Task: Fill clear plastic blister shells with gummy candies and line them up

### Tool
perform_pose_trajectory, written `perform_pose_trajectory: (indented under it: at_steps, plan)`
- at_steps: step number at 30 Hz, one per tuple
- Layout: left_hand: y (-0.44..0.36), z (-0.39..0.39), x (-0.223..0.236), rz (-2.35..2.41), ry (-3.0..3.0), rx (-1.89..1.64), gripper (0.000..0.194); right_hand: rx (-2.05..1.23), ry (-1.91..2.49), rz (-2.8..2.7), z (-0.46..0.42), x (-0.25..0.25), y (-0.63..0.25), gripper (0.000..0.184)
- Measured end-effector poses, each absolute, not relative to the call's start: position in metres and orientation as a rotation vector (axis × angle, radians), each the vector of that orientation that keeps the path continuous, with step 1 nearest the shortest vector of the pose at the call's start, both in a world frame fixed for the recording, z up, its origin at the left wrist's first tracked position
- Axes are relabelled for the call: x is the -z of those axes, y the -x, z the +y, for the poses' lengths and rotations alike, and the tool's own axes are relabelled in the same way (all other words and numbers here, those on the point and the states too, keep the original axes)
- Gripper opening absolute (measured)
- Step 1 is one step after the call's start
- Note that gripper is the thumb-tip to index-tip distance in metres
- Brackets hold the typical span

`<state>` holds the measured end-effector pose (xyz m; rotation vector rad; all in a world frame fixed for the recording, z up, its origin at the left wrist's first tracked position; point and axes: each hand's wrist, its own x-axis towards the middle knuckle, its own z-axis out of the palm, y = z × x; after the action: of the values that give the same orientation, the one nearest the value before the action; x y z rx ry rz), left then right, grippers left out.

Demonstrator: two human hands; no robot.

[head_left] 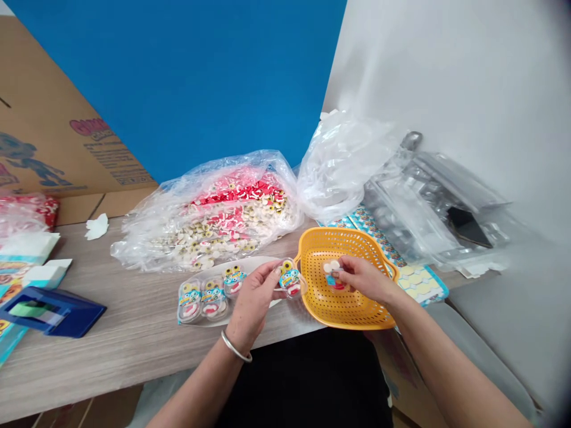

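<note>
My left hand (pixel 250 306), a bangle on its wrist, pinches a small clear candy pack (pixel 290 278) with yellow-ringed eyes, a blue label and a red-and-white mouth piece. That pack is held at the left rim of an orange perforated basket (pixel 353 318). Over the basket's inside, my right hand (pixel 363 278) grips a second candy pack (pixel 332 274), which shows white round pieces and some red. Left of my left hand, several similar packs (pixel 214 298) sit in a shallow white tray (pixel 254 261).
Behind the tray lies a clear bag (pixel 232 217) of loose red, white and yellow candies. Plastic trays (pixel 414 205) and a dark phone (pixel 469 226) are at the right. A blue tape dispenser (pixel 53 312) and a cardboard box (pixel 57 119) stand at the left.
</note>
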<state>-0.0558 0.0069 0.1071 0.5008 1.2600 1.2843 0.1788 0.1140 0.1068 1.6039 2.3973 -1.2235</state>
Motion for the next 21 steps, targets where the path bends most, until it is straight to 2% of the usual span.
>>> perform_pose_trajectory:
  at_steps: [2, 4, 6, 9, 12, 15, 18, 21]
  plan:
    - [0.058, 0.007, -0.105, 1.297, -0.54, -1.311, 0.04, 1.876, -1.561, 2.284, 0.105, -0.116, -0.173, 0.028]
    - [0.058, 0.007, -0.103, 1.337, -0.584, -1.327, 0.04, 2.333, -1.449, 2.081, 0.094, -0.125, -0.162, 0.037]
    - [0.058, 0.007, -0.101, 1.37, -0.628, -1.322, 0.04, 2.526, -1.349, 1.941, 0.085, -0.131, -0.15, 0.04]
    - [0.059, 0.006, -0.1, 1.376, -0.664, -1.306, 0.041, 2.585, -1.284, 1.911, 0.078, -0.137, -0.133, 0.035]
    - [0.062, 0.005, -0.1, 1.384, -0.669, -1.318, 0.041, 2.376, -1.38, 2.25, 0.073, -0.141, -0.12, 0.028]
    - [0.068, 0.002, -0.103, 1.371, -0.619, -1.31, 0.041, 1.665, -1.531, 2.956, 0.067, -0.143, -0.11, 0.024]
    - [0.073, -0.002, -0.106, 1.266, -0.502, -1.305, 0.04, 1.03, -1.224, 3.45, 0.061, -0.137, -0.103, 0.029]
    - [0.078, -0.006, -0.108, 1.105, -0.393, -1.319, 0.041, 0.909, -0.848, 3.587, 0.057, -0.126, -0.099, 0.034]
